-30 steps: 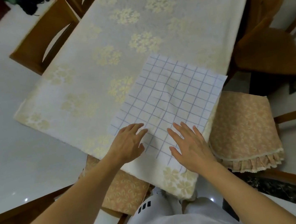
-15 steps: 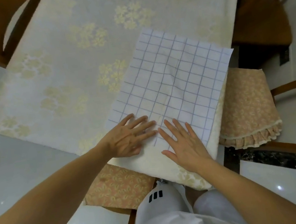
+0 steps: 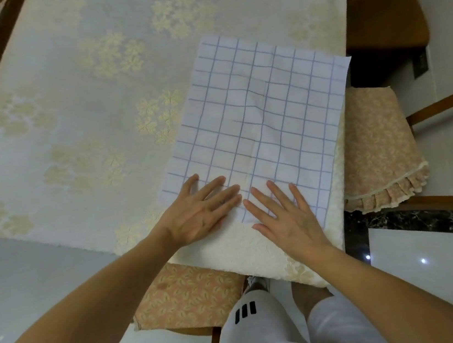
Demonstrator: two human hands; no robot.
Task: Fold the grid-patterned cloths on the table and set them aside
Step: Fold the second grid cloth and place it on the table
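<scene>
Cloth: the white cloth with a blue grid [image 3: 257, 127] lies spread at your near right table corner.
Left hand [image 3: 199, 212]: flat on its near edge, fingers straight.
Right hand [image 3: 286, 215]: flat beside it, fingers spread.

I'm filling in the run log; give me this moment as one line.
stage: flattening | grid-patterned cloth: flat at table corner, unfolded | left hand: open, pressing near edge | right hand: open, pressing near edge

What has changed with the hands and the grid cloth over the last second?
Both hands have closed together on the grid cloth's near edge: the left hand flattened onto it, and the right hand slid up beside it. Nothing was gripped or released. The cloth stays spread flat at the table corner.
</scene>
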